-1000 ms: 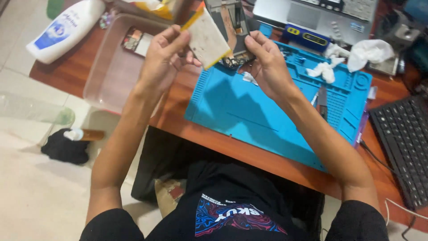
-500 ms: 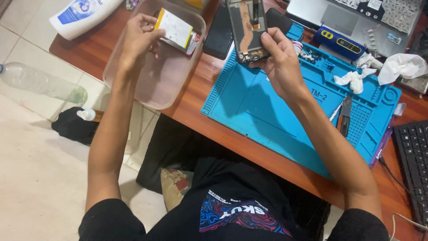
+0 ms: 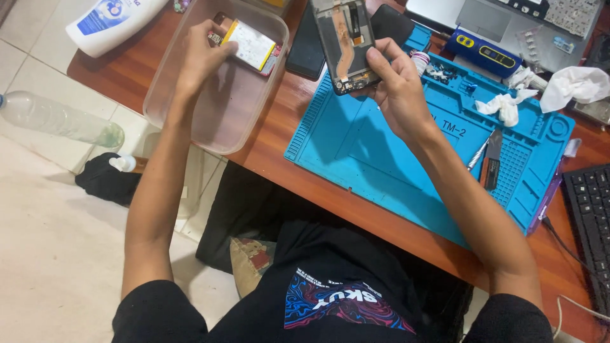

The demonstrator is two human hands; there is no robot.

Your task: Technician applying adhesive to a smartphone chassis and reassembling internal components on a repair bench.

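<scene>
Head view: left hand (image 3: 202, 56) pinches battery (image 3: 253, 44) over tray (image 3: 190, 121) far end; right hand (image 3: 399, 89) grips opened phone (image 3: 346, 41), long axis pointing away.

Black short-sleeve tee w/ swirly blue-red-white chest graphic; both forearms bare, no watch/rings/gloves visible.

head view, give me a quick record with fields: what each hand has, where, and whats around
left hand: holds a flat battery with a yellow edge, over the clear plastic tray
right hand: holds an opened phone frame upright above the blue work mat
surface: wooden desk
on mat: crumpled tissues, tweezers and a flat pry tool, small screws
nearby: white bottle, black keyboard, blue handheld tool
floor: clear plastic bottle
</scene>
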